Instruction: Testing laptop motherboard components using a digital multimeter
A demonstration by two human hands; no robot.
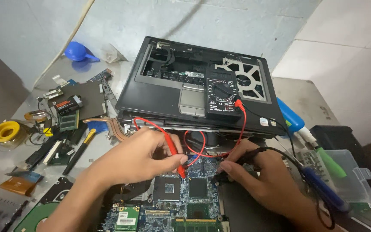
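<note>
My left hand (140, 157) pinches a red multimeter probe (174, 157), its tip touching a blue laptop motherboard (194, 197) just right of the square processor socket (167, 188). The fingers of my right hand (254, 174) hold a black probe (241, 161) against the board near a black chip (198, 187). Red and black leads run up to a black multimeter (223, 95) that lies on a stripped black laptop chassis (159, 92) behind the board.
A blue air blower (78, 51), a yellow solder reel (6, 131), loose circuit boards and a battery (67, 104) lie at the left. At the right are a clear plastic box (351, 172), screwdrivers with blue and green handles (323, 180) and a blue tool (292, 116).
</note>
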